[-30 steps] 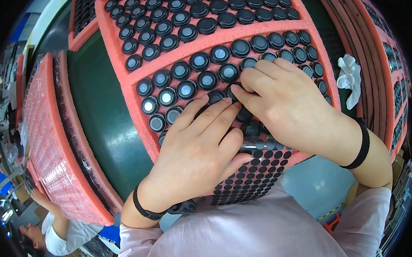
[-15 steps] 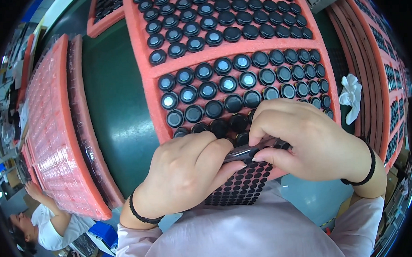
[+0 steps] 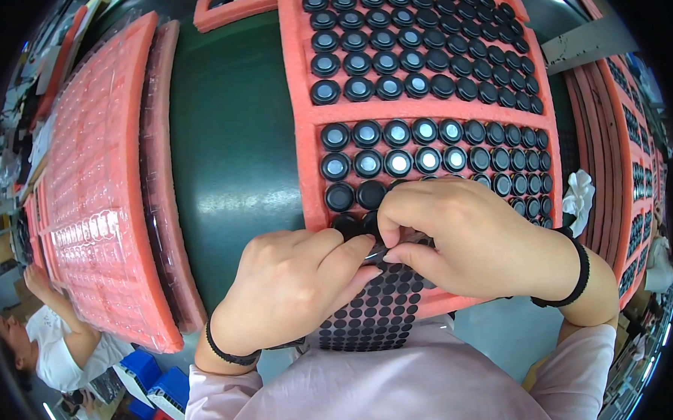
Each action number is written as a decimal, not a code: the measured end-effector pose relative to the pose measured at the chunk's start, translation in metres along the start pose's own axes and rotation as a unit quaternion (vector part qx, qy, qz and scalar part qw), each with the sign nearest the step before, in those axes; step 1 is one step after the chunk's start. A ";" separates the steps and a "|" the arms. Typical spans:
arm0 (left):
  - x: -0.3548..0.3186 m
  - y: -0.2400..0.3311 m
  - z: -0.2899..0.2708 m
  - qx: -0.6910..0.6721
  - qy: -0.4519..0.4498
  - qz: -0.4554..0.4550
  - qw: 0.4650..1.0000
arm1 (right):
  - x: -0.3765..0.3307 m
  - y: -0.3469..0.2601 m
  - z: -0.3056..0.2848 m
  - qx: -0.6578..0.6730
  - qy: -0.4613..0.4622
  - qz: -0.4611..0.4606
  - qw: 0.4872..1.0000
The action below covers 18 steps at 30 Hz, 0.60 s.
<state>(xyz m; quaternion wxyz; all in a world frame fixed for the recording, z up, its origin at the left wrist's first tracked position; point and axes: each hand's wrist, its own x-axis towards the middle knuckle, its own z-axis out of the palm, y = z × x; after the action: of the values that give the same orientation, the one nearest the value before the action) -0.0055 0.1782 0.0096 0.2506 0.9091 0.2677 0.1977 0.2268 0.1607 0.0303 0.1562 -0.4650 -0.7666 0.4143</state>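
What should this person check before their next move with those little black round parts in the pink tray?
1. Both hands meet over the work: left hand and right hand touch fingertips: ok.
2. Small dark piece pinched between them: ok; what it is, cannot tell.
3. Sheet of black dots within reach under the hands: ok.
4. Pink foam tray lies flat on the green table: ok.
5. Round black parts seated in their rows: ok; those beneath the hands, cannot tell.

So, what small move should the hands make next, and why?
Probably lift the peeled round black sticker dot, pinched between the left hand and the right hand, onto a nearby round black cap in the pink foam tray. Both hands meet just above the sheet of black dots.
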 end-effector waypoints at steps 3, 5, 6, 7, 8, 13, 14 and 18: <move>-0.008 -0.012 -0.004 -0.003 0.003 -0.018 1.000 | 0.014 -0.003 0.006 -0.008 -0.005 -0.003 1.000; -0.012 -0.019 -0.003 -0.010 0.014 -0.031 0.999 | 0.021 -0.005 0.009 -0.016 0.005 -0.021 1.000; -0.014 -0.022 -0.003 -0.014 0.019 -0.038 0.999 | 0.025 -0.004 0.009 -0.017 0.003 -0.021 1.000; -0.015 -0.025 -0.004 -0.015 0.021 -0.039 0.999 | 0.027 -0.002 0.009 -0.018 0.011 -0.047 0.999; -0.017 -0.028 -0.005 -0.016 0.020 -0.046 0.999 | 0.030 0.001 0.009 -0.019 0.019 -0.072 0.997; -0.020 -0.038 -0.010 -0.005 -0.002 -0.069 0.998 | 0.050 0.013 -0.002 0.011 0.040 -0.081 0.996; -0.019 -0.040 -0.011 0.002 -0.012 -0.074 0.997 | 0.055 0.015 -0.003 0.012 0.038 -0.080 0.996; -0.017 -0.048 -0.011 0.030 0.009 -0.028 0.999 | 0.079 0.021 0.000 0.028 0.053 -0.009 0.998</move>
<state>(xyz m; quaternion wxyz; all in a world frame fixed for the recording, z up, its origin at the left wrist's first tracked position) -0.0429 0.2075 -0.0123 0.2263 0.9066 0.3010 0.1905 0.1980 0.2317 0.0023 0.2130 -0.4751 -0.7495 0.4089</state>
